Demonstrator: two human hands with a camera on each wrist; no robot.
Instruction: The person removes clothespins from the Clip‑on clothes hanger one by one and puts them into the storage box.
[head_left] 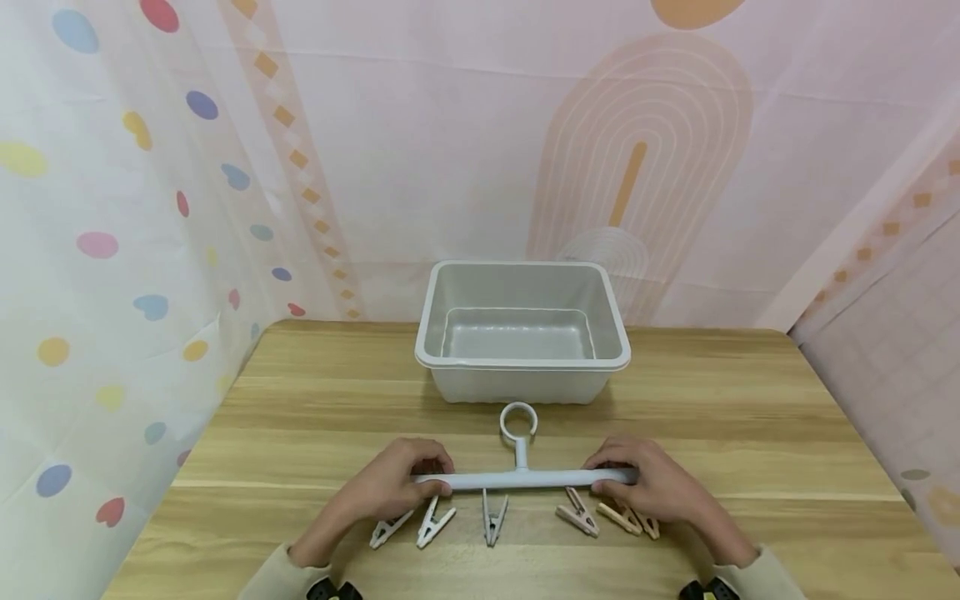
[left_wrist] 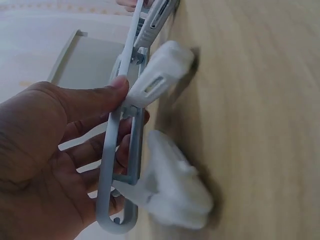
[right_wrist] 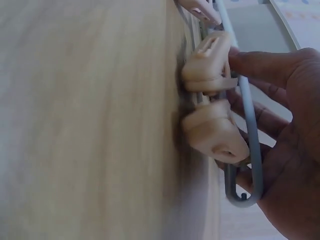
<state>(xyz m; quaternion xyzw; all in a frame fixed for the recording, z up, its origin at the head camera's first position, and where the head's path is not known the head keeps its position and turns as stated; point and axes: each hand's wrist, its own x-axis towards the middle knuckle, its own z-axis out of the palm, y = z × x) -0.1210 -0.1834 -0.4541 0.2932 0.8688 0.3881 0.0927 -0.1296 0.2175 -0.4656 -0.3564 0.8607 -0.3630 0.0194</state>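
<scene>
A pale grey hanger bar [head_left: 517,479] with a round hook [head_left: 518,421] lies across the table in the head view. My left hand [head_left: 395,481] grips its left end, thumb on the near side. At the other end, my right hand [head_left: 647,481] holds the bar in the same way. White and grey clothespins [head_left: 435,523] hang from the bar's left and middle; beige and pinkish ones [head_left: 577,512] are on the right. In the left wrist view the thumb presses the frame [left_wrist: 107,165] beside a white clip [left_wrist: 162,72]. Tan clips [right_wrist: 215,132] sit by the right fingers.
Behind the hanger stands an empty grey plastic bin [head_left: 522,383] on the wooden table [head_left: 300,400]. A patterned cloth [head_left: 450,150] hangs behind the table and along its left side. Dark straps show at both wrists.
</scene>
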